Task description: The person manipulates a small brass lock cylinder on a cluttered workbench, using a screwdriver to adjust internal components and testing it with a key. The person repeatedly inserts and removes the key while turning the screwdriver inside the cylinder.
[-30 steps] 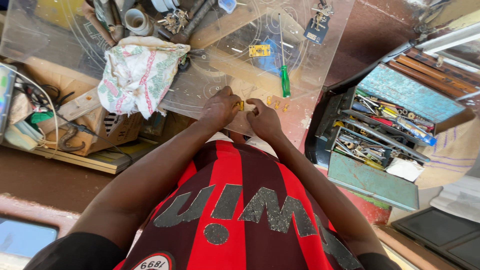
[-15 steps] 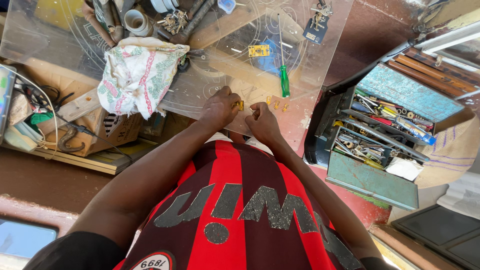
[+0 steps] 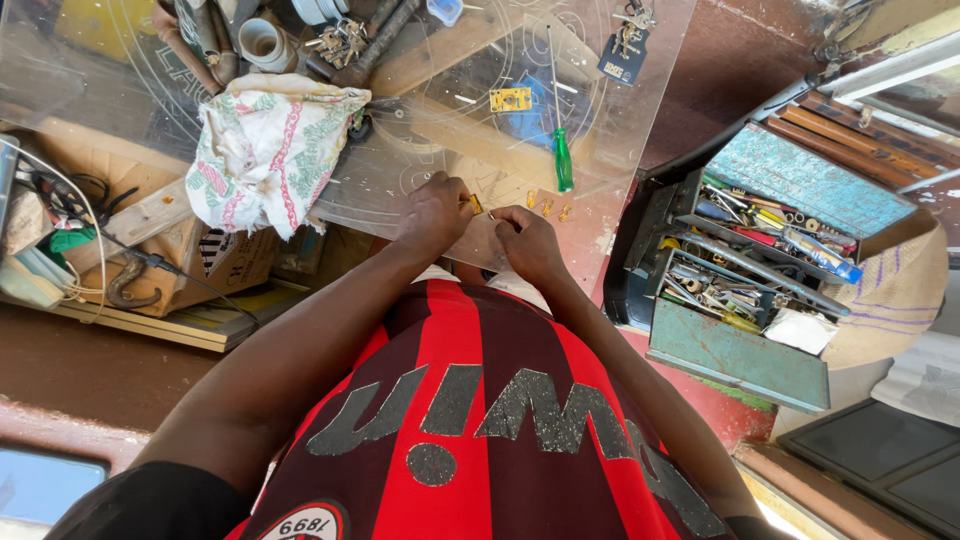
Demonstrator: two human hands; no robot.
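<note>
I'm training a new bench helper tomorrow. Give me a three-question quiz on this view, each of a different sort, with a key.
1. True or false: the green screwdriver lies on the clear plastic sheet.
2. What does the left hand pinch? A) a bunch of keys B) a small yellow part C) a cloth
3. Fill in: the open toolbox stands on the person's ____ side.

Key: 1 true. 2 B. 3 right. The right hand works beside the left one.
</note>
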